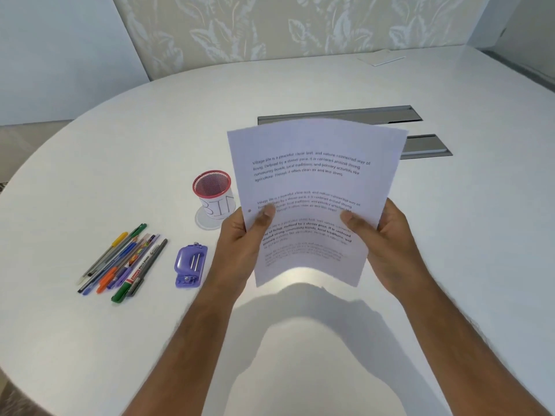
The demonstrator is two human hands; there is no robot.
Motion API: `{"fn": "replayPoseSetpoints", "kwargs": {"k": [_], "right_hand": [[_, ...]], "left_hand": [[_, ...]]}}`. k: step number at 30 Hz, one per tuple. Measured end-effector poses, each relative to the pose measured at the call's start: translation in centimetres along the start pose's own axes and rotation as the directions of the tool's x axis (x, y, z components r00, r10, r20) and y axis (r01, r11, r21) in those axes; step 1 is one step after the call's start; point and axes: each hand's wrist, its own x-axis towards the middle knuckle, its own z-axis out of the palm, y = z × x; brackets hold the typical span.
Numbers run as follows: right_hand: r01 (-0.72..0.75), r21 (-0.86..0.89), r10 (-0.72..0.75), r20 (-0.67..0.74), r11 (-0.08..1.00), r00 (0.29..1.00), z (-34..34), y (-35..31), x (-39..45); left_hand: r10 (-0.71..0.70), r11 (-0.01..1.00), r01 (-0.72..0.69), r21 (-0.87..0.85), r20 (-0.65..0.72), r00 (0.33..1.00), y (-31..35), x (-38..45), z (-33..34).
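A thin stack of printed white sheets (312, 181) is held upright above the white table (120, 151), bowed slightly toward me. My left hand (240, 238) grips its lower left edge, thumb on the front near a punched hole. My right hand (387, 238) grips the lower right edge, thumb lying across the text. Black paragraphs of print cover the front page. The sheets' bottom edge hangs above the tabletop and casts a shadow toward me.
A red mesh cup (213, 195) with a paper label reading BIN stands left of the sheets. A purple hole punch (190, 265) lies nearer me, beside several pens and markers (123, 262). Two grey cable slots (339, 114) lie behind the paper.
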Motion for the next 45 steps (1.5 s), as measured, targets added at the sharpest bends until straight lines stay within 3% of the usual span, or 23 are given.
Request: {"fn": "replayPoseSetpoints", "kwargs": {"k": [3, 7, 13, 17, 25, 30, 35, 39, 42, 45], "right_hand": [[0.075, -0.086, -0.075, -0.001, 0.993, 0.997, 0.6, -1.1, 0.1], [0.105, -0.14, -0.114, -0.059, 0.985, 0.992, 0.9, -0.5, 0.0], [-0.064, -0.232, 0.021, -0.183, 0.971, 0.983, 0.7, 3.6, -1.3], [-0.113, -0.259, 0.066, -0.18, 0.959, 0.981, 0.8, 4.6, -2.1], [0.067, -0.267, -0.084, -0.052, 0.961, 0.995, 0.4, 2.4, -1.3], [0.087, -0.341, -0.123, -0.085, 0.936, 0.989, -0.8, 1.7, -0.1], [0.068, -0.17, -0.099, -0.18, 0.983, 0.979, -2.2, 2.8, -0.1], [-0.023, 0.019, 0.027, -0.248, 1.0, 0.968, -2.1, 4.3, -0.5], [-0.073, 0.396, 0.138, -0.14, 0.915, 0.98, -0.8, 5.5, -0.8], [-0.107, 0.533, 0.159, -0.051, 0.839, 0.986, 0.9, 6.0, -1.4]], "left_hand": [[0.09, 0.996, -0.09, 0.006, 0.005, 0.996, 0.9, 0.3, 1.6], [0.105, 0.994, -0.105, 0.0, -0.027, 0.994, 0.4, 0.5, 2.6], [-0.006, 0.998, 0.009, 0.07, -0.046, 0.999, -3.5, -0.5, 2.2], [-0.033, 0.994, 0.04, 0.105, -0.071, 0.997, -4.1, -0.9, 1.9], [-0.026, 0.993, 0.038, 0.11, -0.106, 0.994, -2.4, -0.3, 1.6], [0.018, 0.999, -0.012, 0.047, -0.143, 0.99, -1.5, -0.4, 1.0], [0.067, 0.997, -0.073, -0.032, -0.147, 0.987, -0.9, -0.2, 0.4], [0.037, 0.987, -0.063, -0.151, -0.168, 0.985, -0.9, -0.3, 0.5], [0.011, 0.967, -0.049, -0.252, -0.149, 0.989, -1.0, -0.4, 1.1], [0.021, 0.935, -0.058, -0.351, -0.107, 0.994, -1.2, -0.6, 2.1]]}}
